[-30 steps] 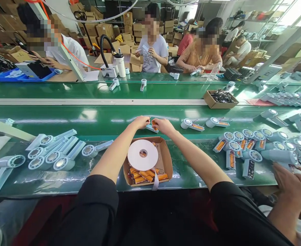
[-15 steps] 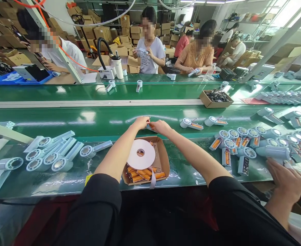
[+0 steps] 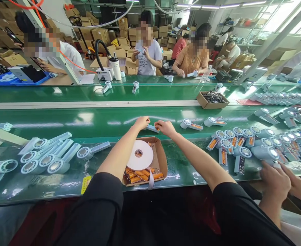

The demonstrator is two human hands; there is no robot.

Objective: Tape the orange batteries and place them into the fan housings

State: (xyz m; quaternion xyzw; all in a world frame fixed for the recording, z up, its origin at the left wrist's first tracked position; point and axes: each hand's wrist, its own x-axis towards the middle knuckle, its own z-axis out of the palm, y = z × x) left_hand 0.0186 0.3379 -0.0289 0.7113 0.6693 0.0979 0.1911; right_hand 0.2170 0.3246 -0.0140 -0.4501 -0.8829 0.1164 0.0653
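Note:
My left hand (image 3: 141,123) is closed at the middle of the belt, over one end of a light-blue handle-shaped housing (image 3: 152,128); the rest of that piece is hidden behind the hand. Just right of it, my right hand (image 3: 166,128) pinches its fingers together at the housing's other end. Whatever is in that pinch is too small to make out. Below my forearms sits a cardboard box (image 3: 162,155) with orange-wrapped battery packs (image 3: 137,176) and a white roll of tape (image 3: 146,155) on top.
Light-blue round-headed housings with handles (image 3: 55,164) lie in a group at left. More, several with orange packs in their handles (image 3: 223,155), crowd the right, by a co-worker's hands (image 3: 276,181). A carton of small dark parts (image 3: 212,99) stands farther back. Co-workers sit opposite.
My right hand has moved slightly right, away from my left, and more of the light-blue housing shows between them. The co-worker's hands at right have shifted too.

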